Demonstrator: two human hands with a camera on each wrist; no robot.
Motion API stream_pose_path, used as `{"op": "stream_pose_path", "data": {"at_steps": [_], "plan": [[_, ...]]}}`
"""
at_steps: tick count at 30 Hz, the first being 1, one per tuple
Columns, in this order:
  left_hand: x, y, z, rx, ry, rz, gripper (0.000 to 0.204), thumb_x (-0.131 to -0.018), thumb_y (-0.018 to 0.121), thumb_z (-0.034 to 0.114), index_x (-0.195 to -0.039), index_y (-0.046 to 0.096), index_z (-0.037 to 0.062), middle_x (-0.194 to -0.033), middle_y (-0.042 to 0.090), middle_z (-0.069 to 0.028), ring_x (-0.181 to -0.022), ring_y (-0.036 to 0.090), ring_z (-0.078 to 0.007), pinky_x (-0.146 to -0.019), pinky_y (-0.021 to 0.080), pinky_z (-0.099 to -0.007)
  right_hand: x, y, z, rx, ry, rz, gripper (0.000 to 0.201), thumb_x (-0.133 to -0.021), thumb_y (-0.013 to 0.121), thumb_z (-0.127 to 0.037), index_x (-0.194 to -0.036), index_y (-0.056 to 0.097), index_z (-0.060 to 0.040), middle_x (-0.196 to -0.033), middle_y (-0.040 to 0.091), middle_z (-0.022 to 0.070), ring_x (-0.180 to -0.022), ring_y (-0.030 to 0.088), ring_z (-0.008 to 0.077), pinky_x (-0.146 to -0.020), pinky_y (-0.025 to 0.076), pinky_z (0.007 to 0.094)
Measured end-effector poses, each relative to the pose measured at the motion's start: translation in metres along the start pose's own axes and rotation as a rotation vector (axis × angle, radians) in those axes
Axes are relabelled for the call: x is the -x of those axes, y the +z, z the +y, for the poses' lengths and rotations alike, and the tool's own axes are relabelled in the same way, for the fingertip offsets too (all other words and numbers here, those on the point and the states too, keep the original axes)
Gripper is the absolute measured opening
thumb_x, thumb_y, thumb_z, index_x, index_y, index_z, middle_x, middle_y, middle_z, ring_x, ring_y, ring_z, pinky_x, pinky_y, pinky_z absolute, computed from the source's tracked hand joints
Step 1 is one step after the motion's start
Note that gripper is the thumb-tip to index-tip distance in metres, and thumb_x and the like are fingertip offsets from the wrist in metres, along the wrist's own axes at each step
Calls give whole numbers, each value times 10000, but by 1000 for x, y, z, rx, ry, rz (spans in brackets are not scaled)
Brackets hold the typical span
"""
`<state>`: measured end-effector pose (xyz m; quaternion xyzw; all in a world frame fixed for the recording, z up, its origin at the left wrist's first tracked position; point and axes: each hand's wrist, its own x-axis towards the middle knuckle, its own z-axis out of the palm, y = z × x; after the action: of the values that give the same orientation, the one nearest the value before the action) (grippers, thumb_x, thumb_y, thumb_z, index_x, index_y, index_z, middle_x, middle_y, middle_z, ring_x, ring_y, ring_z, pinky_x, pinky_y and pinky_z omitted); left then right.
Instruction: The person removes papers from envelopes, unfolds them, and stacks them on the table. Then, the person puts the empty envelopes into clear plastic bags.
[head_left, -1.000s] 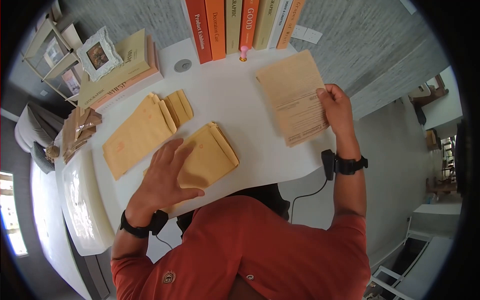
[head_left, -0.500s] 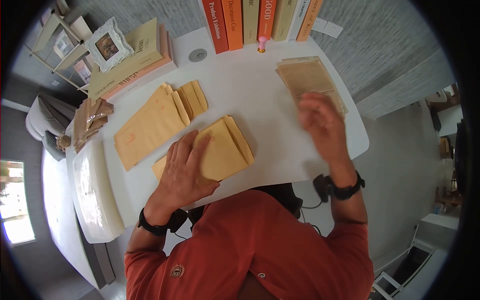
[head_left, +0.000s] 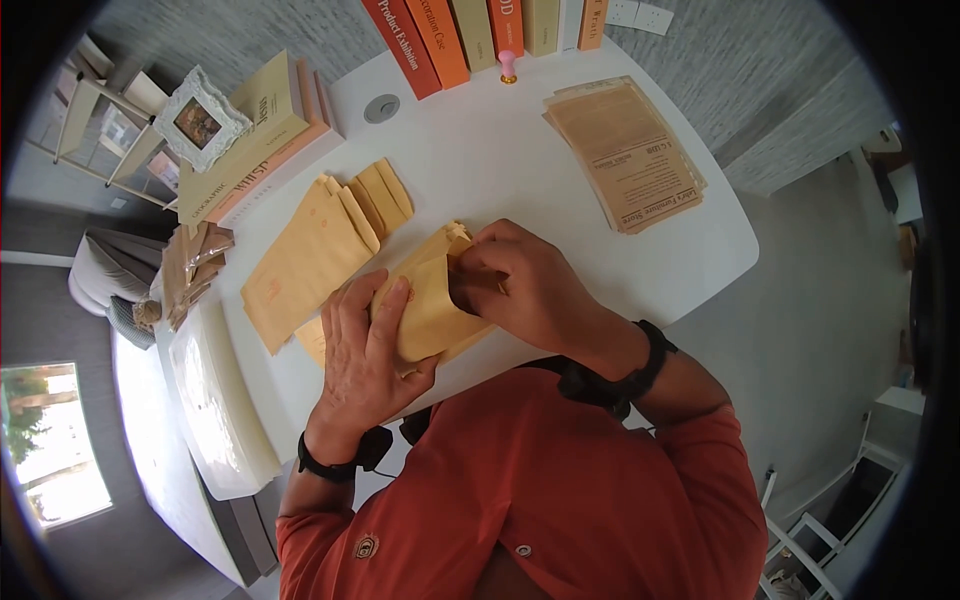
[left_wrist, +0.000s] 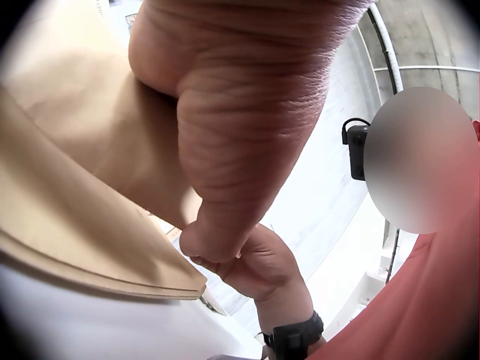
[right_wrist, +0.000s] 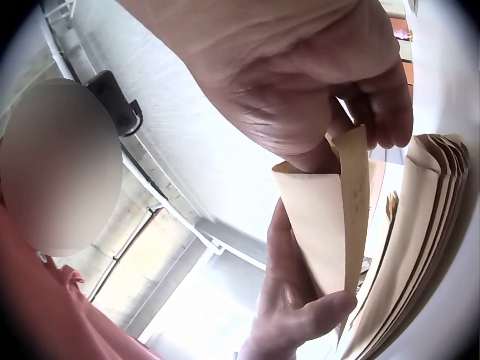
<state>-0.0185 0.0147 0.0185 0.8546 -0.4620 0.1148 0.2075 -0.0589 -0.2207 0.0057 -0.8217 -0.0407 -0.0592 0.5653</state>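
A yellow kraft envelope [head_left: 425,315] is lifted at an angle over other envelopes near the table's front edge. My left hand [head_left: 365,345] grips it, fingers across its face and thumb at the near edge. At its gaping mouth is my right hand [head_left: 535,290], fingers curled. The right wrist view shows part of the right hand [right_wrist: 292,90] inside the mouth of the envelope [right_wrist: 311,217], other fingers beyond the flap; the exact fingertip contact is hidden. Several stacked envelopes [right_wrist: 442,195] stand beside it. Printed brown sheets [head_left: 640,165] lie at the right.
More kraft envelopes [head_left: 310,250] lie left of the hands. Further left are brown packets [head_left: 190,265] and a clear plastic stack [head_left: 220,390]. Stacked books [head_left: 255,140], a white frame [head_left: 200,120], upright books [head_left: 435,40] and a pink-handled stamp [head_left: 508,68] stand at the back.
My right hand has let go of a brown sheet at the right and moved left to the envelope. My left hand has come down and grips the envelope, whose mouth is now spread.
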Motion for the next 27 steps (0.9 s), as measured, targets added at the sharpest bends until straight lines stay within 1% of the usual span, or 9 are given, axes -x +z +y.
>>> {"op": "stream_pose_path", "data": {"at_steps": [3, 9, 11, 13, 16, 18, 22, 26, 27], "plan": [[-4, 0, 0, -18, 18, -20, 988, -595, 867, 146, -1473, 416, 87, -1351, 459, -223, -1174, 504, -418, -983, 412, -539, -6, 8, 7, 173, -51, 74, 185, -814, 769, -69, -982, 716, -14, -1032, 637, 94, -878, 661, 240, -760, 539, 354], [-11, -25, -15, -40, 17, -86, 1001, -576, 858, 149, -1472, 420, 67, -1396, 464, -234, -1236, 483, -451, -1049, 393, -562, -19, -5, 33, -44, -337, 201, 99, -857, 702, -72, -944, 682, -30, -927, 650, 49, -788, 643, 169, -725, 525, 314], [-11, -45, -31, -46, -20, -133, 1014, -566, 849, 147, -1477, 412, 52, -1447, 452, -236, -1290, 458, -462, -1091, 377, -551, -16, -30, 20, -475, 31, 129, 46, -899, 638, -35, -936, 640, -7, -850, 626, -1, -733, 573, 74, -669, 486, 253], [-11, -60, -50, -100, -98, -145, 1005, -552, 848, 151, -1466, 439, 64, -1428, 461, -230, -1298, 454, -439, -1112, 356, -533, -16, -56, 35, -432, 91, 195, 73, -962, 565, -47, -955, 623, -2, -826, 617, -3, -699, 542, 32, -617, 443, 201], [-16, -64, -83, -207, -177, -161, 1024, -541, 888, 162, -1464, 452, 77, -1460, 440, -216, -1337, 432, -413, -1145, 331, -500, -18, -67, 40, -927, 182, 214, 90, -975, 551, -50, -984, 623, 4, -836, 631, 5, -692, 562, 39, -614, 453, 192], [-19, -59, -94, -289, -233, -174, 1030, -543, 912, 172, -1464, 458, 92, -1477, 425, -216, -1350, 426, -405, -1151, 322, -507, -17, -64, 49, -981, 252, 221, 98, -983, 554, -54, -1012, 622, 12, -844, 641, 18, -703, 594, 56, -622, 481, 200], [-26, -50, -63, -126, -2, -80, 1032, -565, 927, 198, -1479, 450, 153, -1486, 415, -211, -1335, 451, -404, -1103, 387, -520, -17, -53, 46, -1030, 361, 209, 99, -985, 555, -53, -1021, 624, 9, -863, 646, 24, -718, 612, 67, -640, 510, 216], [-36, -45, -35, -100, 321, -26, 532, -722, 766, 102, -1245, 668, 106, -1407, 513, -155, -1274, 525, -361, -1019, 481, -461, -14, -44, 48, -1072, 387, 102, 90, -985, 558, -48, -1020, 626, -1, -882, 650, 22, -716, 615, 70, -643, 523, 222], [-40, -46, -29, -65, 320, 33, 350, -760, 685, 67, -1108, 718, 71, -1274, 619, -122, -1198, 591, -322, -962, 519, -429, -14, -43, 45, -1066, 421, 97, 90, -985, 559, -51, -1020, 627, -5, -876, 649, 19, -715, 615, 68, -641, 520, 219]]}}
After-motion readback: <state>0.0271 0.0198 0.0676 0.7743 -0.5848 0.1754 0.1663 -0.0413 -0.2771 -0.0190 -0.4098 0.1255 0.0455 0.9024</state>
